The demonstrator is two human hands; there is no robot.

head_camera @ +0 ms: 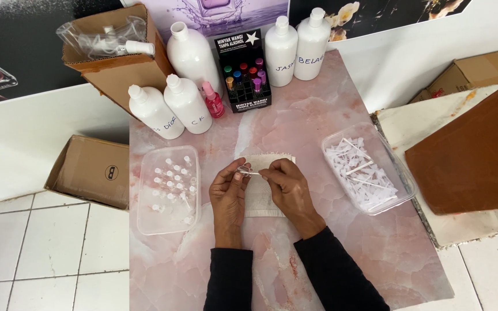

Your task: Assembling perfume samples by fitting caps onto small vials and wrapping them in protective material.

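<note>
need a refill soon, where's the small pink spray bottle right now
In the head view, the small pink spray bottle stands at the back of the pink marble table, between a white plastic bottle and the black display box.

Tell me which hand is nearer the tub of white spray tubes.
Right. The right hand sits just left of the tub of white spray tubes; the left hand is farther left, beyond it.

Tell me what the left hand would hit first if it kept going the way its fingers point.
Probably the black display box. The left hand points up the table, over the white cloth, with bare tabletop between; height is unclear.
</note>
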